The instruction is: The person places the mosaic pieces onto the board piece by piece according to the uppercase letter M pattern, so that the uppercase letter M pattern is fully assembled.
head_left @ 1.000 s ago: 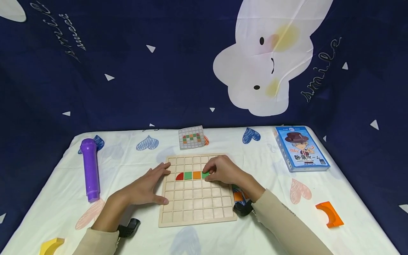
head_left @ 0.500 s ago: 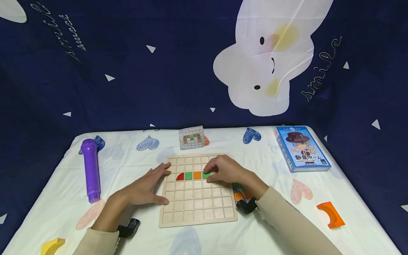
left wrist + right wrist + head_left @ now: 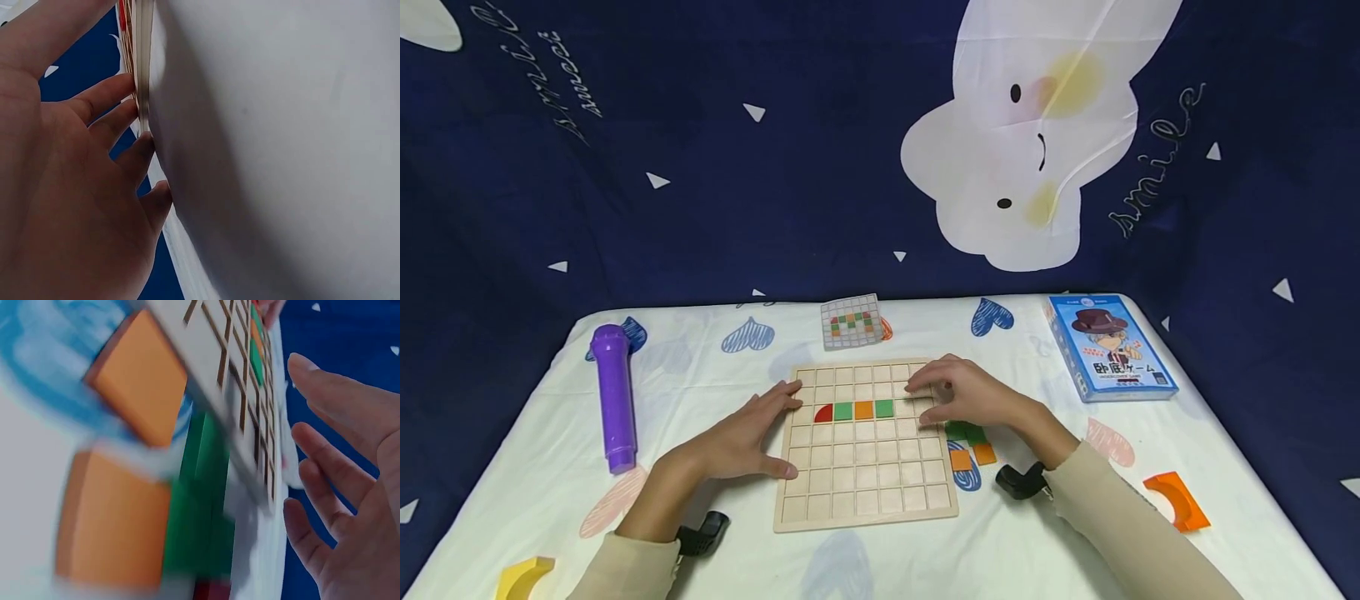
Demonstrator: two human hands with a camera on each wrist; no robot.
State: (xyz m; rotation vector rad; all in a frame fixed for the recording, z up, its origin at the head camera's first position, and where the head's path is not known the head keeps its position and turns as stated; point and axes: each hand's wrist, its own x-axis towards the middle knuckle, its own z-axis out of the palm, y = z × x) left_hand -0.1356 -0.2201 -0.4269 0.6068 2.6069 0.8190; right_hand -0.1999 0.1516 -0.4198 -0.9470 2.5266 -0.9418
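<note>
A wooden grid board (image 3: 865, 481) lies on the table. In one row sit a red quarter-circle tile (image 3: 824, 413), a green square tile (image 3: 843, 411), an orange square tile (image 3: 864, 409) and another green square tile (image 3: 884, 408). My left hand (image 3: 737, 439) rests spread along the board's left edge, fingertips and thumb touching it. Over the board's right part hovers my right hand (image 3: 973, 396), fingers relaxed and holding nothing. Loose orange tiles (image 3: 112, 519) and green tiles (image 3: 199, 528) lie beside the board's right edge, with a dark red piece (image 3: 211, 590) partly in view.
A small pattern card (image 3: 852, 322) lies behind the board. On the left are a purple microphone-shaped toy (image 3: 615, 400) and a yellow block (image 3: 522, 577). A blue game box (image 3: 1111, 350) and an orange arched block (image 3: 1180, 503) lie to the right.
My right hand has let go of the second green tile, which stays in the row, and has moved right and away from it. My left hand has stayed in place.
</note>
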